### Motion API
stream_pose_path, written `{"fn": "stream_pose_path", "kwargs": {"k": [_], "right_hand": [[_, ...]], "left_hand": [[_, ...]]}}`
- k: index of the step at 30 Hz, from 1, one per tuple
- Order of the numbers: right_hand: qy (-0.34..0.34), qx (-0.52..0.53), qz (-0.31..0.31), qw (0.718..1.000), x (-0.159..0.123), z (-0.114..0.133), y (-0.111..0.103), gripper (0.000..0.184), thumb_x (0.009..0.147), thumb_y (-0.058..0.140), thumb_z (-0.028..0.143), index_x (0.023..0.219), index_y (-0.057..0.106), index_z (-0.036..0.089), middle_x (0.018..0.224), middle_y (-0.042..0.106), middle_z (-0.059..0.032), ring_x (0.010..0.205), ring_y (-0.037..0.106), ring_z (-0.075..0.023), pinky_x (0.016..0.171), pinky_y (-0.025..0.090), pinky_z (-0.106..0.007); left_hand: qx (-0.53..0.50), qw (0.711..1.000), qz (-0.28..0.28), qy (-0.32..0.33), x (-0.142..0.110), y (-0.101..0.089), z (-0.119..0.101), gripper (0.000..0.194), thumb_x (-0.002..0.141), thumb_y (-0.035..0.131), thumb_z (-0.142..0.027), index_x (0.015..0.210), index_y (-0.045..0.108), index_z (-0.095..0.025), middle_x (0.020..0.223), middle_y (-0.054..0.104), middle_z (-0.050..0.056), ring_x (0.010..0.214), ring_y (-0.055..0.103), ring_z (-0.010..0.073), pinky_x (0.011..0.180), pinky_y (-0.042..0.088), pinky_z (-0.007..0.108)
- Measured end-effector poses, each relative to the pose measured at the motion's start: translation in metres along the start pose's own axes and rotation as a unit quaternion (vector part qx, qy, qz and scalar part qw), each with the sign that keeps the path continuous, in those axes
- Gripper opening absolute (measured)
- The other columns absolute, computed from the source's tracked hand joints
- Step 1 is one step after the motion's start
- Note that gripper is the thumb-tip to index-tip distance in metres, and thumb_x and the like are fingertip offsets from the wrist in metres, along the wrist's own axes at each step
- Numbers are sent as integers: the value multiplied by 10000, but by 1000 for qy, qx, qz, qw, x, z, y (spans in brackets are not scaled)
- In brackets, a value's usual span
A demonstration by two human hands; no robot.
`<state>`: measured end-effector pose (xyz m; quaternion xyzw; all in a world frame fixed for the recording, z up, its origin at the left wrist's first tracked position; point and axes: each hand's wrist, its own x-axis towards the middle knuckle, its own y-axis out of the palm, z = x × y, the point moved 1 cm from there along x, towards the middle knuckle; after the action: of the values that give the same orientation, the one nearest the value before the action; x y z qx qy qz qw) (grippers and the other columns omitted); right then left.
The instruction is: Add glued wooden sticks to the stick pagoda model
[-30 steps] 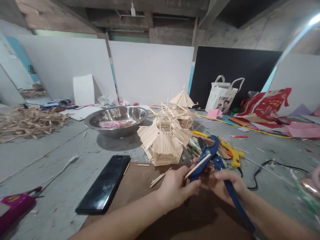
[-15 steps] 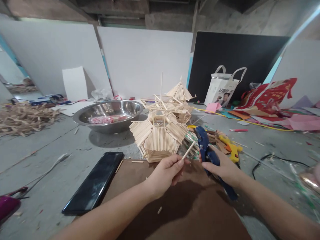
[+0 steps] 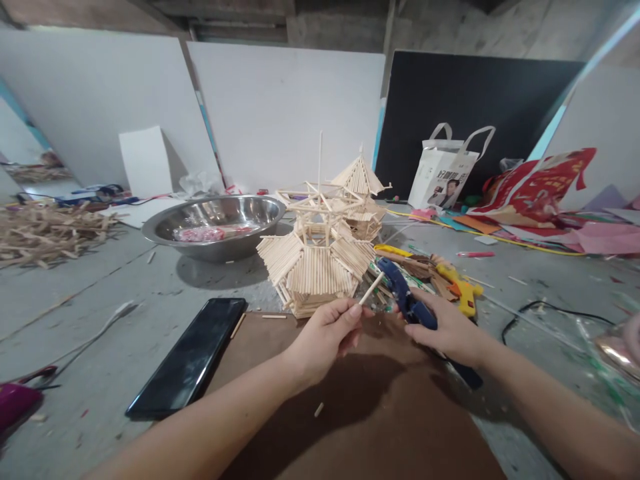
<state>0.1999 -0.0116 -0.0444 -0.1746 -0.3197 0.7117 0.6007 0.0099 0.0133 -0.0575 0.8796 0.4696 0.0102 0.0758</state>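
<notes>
My left hand (image 3: 333,330) pinches a thin wooden stick (image 3: 372,288) between thumb and fingers, its free end pointing up and to the right. In my right hand (image 3: 445,327) is a dark blue hand cutter (image 3: 407,297), its head beside the stick's tip. Whether the two touch, I cannot make out. Just beyond my left hand stands a model pavilion (image 3: 320,273) built of wooden sticks, with sloped roof panels and an open frame on top. A second stick model (image 3: 361,179) with a pointed roof rises behind it.
Under my hands lies a brown board (image 3: 310,427), with a black phone (image 3: 193,357) at its left. A steel basin (image 3: 165,233) sits behind. To the right are a yellow glue gun (image 3: 465,293), a black cable (image 3: 520,313) and a paper bag (image 3: 443,173). Sticks are heaped far left.
The cutter's head has moved slightly left towards the stick's tip, and its handle end swung a little right. Both hands keep their hold. The whole view has shifted slightly.
</notes>
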Motion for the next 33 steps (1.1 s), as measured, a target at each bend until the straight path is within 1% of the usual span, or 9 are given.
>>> {"fn": "stream_pose_path", "kwargs": {"k": [2, 4, 7, 10, 13, 16, 21, 27, 33], "right_hand": [[18, 66, 18, 997, 0, -3, 0, 260, 628, 512, 227, 881, 523, 170, 822, 596, -34, 750, 547, -171, 697, 425, -294], [36, 179, 43, 982, 0, -7, -2, 266, 627, 526, 250, 879, 533, 167, 830, 599, -44, 760, 556, -181, 700, 434, -314], [69, 349, 62, 932, 1, -11, -4, 332, 621, 533, 252, 942, 527, 167, 842, 607, -51, 745, 575, -191, 715, 442, -353], [89, 426, 62, 898, 2, -11, -5, 382, 606, 536, 227, 983, 514, 167, 835, 616, -55, 750, 586, -208, 726, 444, -379], [98, 457, 63, 882, 2, -10, -3, 354, 602, 517, 233, 949, 531, 165, 814, 625, -56, 750, 591, -215, 733, 442, -387], [98, 469, 56, 876, 2, -11, -1, 319, 611, 490, 234, 920, 544, 176, 807, 629, -49, 720, 596, -195, 730, 442, -371], [106, 442, 52, 889, 1, -11, 1, 372, 606, 480, 255, 965, 534, 174, 853, 629, -66, 759, 591, -214, 721, 446, -375], [107, 437, 46, 892, 1, -10, 5, 343, 591, 493, 271, 918, 550, 183, 831, 634, -56, 749, 594, -216, 719, 448, -379], [91, 452, 55, 886, 1, -14, 4, 299, 602, 537, 219, 899, 561, 203, 811, 634, -27, 745, 596, -204, 723, 451, -360]], "left_hand": [[1, 1000, 12, -3, -1, 0, 0, 287, 754, 443, -402, 788, 519, -127, 488, 380, -53, 411, 327, 33, 375, 217, 161], [-3, 999, 27, -17, -1, 1, 0, 297, 757, 433, -413, 786, 515, -129, 473, 386, -55, 382, 316, 29, 354, 210, 155], [-47, 996, 52, -46, -1, 0, 1, 293, 763, 413, -429, 802, 487, -148, 464, 415, -59, 327, 331, 27, 320, 221, 147], [-109, 989, 86, -58, 0, 0, 3, 246, 778, 401, -399, 811, 458, -163, 505, 486, -44, 329, 429, 54, 324, 311, 159], [-154, 979, 122, -58, 1, -1, 4, 201, 797, 381, -357, 818, 435, -165, 545, 546, -20, 372, 508, 95, 360, 390, 196], [-179, 971, 145, -59, 1, 0, 4, 170, 813, 355, -326, 832, 407, -166, 582, 590, 4, 412, 553, 129, 383, 422, 222], [-203, 960, 182, -60, 0, 2, 5, 135, 811, 370, -309, 835, 350, -178, 709, 641, 46, 495, 598, 161, 447, 458, 263], [-189, 959, 192, -85, -2, 3, 5, 186, 792, 403, -351, 821, 328, -183, 742, 644, 57, 488, 596, 162, 461, 468, 288], [-159, 966, 178, -96, 0, 2, 6, 163, 813, 351, -336, 820, 340, -174, 687, 613, 34, 460, 588, 160, 426, 448, 266]]}}
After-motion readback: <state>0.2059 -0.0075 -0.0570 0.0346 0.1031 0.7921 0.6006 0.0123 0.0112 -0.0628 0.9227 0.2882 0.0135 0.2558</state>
